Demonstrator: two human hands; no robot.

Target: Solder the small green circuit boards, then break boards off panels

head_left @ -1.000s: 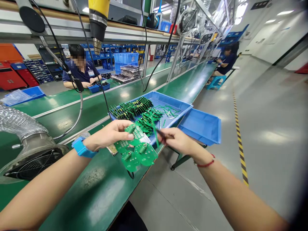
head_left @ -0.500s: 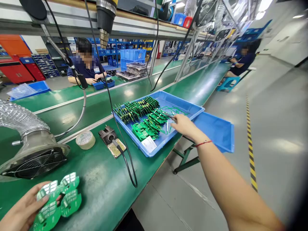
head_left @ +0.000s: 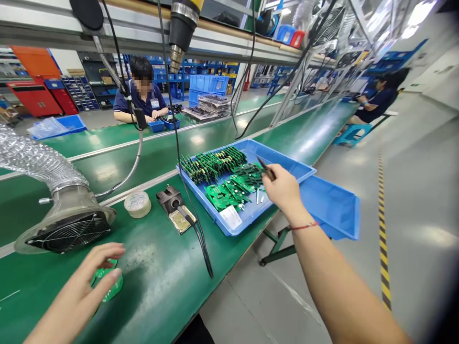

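Observation:
My left hand (head_left: pixel 86 279) hovers at the lower left with thumb and fingers apart. Under it, partly hidden by the fingers, a green circuit board panel (head_left: pixel 114 288) lies on the green bench. My right hand (head_left: pixel 281 188) is closed round dark, pointed tweezers (head_left: pixel 267 169), over the right side of a blue tray (head_left: pixel 236 229). Inside that tray, a dense row of upright circuit boards (head_left: pixel 215 162) stands at the back. Flatter green boards (head_left: pixel 224 193) lie in front of them, beside a white paper label (head_left: pixel 231 217) and thin loose strips.
A soldering iron in its stand (head_left: pixel 175 205) and a tape roll (head_left: pixel 137 204) sit left of the tray. A fume fan (head_left: pixel 68 231) with a duct stands farther left. Cables and a drill (head_left: pixel 181 33) hang above. A co-worker (head_left: pixel 141 95) sits across the bench.
My left hand has let go of the board panel, which now lies on the bench. My right hand has raised the tweezers' tip. The whole view has shifted slightly.

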